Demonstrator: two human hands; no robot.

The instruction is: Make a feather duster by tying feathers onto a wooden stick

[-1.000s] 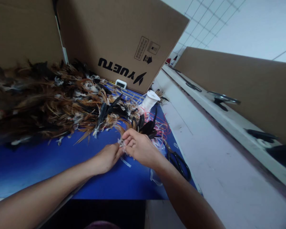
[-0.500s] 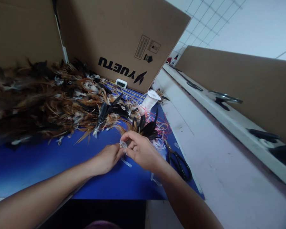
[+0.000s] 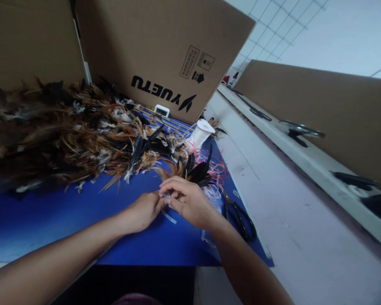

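Observation:
Over the blue work surface (image 3: 139, 245), my two hands meet at a small wad of white translucent ribbon (image 3: 165, 195). My left hand (image 3: 143, 212) pinches it between thumb and fingers. From the other side, the curled fingers of my right hand (image 3: 190, 201) close on the same ribbon, hiding part of it. A loose strip (image 3: 169, 217) hangs below the fingers. Just behind my right hand fans a bunch of black and brown feathers (image 3: 195, 169); its lower end is hidden, so I cannot tell whether a hand touches it.
A large heap of brown and black feathers (image 3: 66, 140) covers the left. Behind stand a cardboard box (image 3: 158, 51), a small white digital display (image 3: 161, 111) and a white spool (image 3: 201, 133). Black-handled scissors (image 3: 241, 220) lie right, near tangled pink and white strings (image 3: 217, 173).
The fingers of my right hand have shifted slightly and folded further down over the ribbon wad, covering more of it. My left hand stays almost in place.

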